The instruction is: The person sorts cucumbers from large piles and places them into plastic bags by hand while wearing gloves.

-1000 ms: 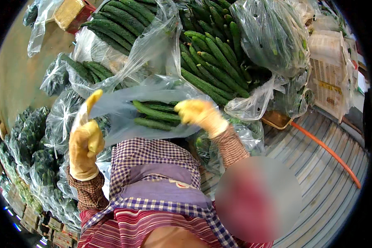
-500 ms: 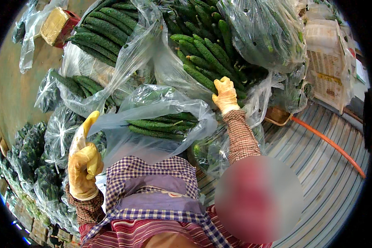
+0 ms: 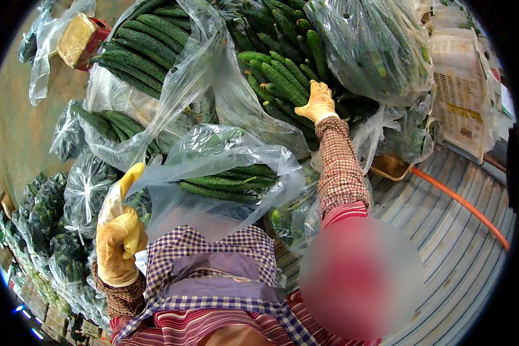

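Note:
My left hand point(image 3: 121, 230), in a yellow glove, has its fingers curled and its index finger raised along the rim of a clear plastic bag point(image 3: 173, 196), gripping that edge. Several dark green cucumbers point(image 3: 225, 187) lie inside the bag, whose mouth gapes in front of my apron. My right hand point(image 3: 319, 102), also gloved in yellow, rests over the heap of cucumbers point(image 3: 282, 78) in a large, opened plastic bag. Its thumb is spread away from the fingers; the fingertips are partly hidden against the cucumbers.
Bagged cucumbers point(image 3: 380, 52) sit at the far right beside a pale plastic crate point(image 3: 455, 86). More cucumbers point(image 3: 144, 46) lie at far left. Tied bags point(image 3: 86, 187) stand left of me. An orange hose point(image 3: 461, 202) crosses the ribbed surface point(image 3: 432, 248) at right.
My right hand has moved farther away over the cucumber heap, its thumb now spread, and several cucumbers there have shifted. My left hand stays at the bag's rim.

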The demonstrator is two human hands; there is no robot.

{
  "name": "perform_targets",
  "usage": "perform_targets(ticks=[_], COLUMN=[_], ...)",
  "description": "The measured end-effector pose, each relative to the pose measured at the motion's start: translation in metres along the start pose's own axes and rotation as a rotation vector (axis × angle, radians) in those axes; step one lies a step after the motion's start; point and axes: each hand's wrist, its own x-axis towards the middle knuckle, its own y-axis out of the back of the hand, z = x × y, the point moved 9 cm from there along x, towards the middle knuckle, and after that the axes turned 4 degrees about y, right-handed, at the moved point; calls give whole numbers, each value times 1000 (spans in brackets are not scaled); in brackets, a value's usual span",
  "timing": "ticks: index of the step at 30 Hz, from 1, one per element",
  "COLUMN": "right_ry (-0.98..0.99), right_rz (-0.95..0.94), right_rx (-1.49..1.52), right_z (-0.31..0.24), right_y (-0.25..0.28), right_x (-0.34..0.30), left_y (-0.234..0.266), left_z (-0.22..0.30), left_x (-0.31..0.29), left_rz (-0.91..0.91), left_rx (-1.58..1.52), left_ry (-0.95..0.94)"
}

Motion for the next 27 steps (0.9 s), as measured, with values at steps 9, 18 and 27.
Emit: perform_targets(ticks=[9, 18, 27], right_ry=[243, 211, 277], right_rz=[-146, -174, -420], right_rx=[162, 4, 391], right_z=[-29, -38, -26], right_y=[-16, -23, 3], right_x=[-16, -39, -33], left_y=[-3, 0, 6], left_z=[-4, -3, -5], left_x=[-1, -3, -7], left_rz=[29, 53, -61], left_rx=[15, 39, -73], left_ry=[54, 82, -2])
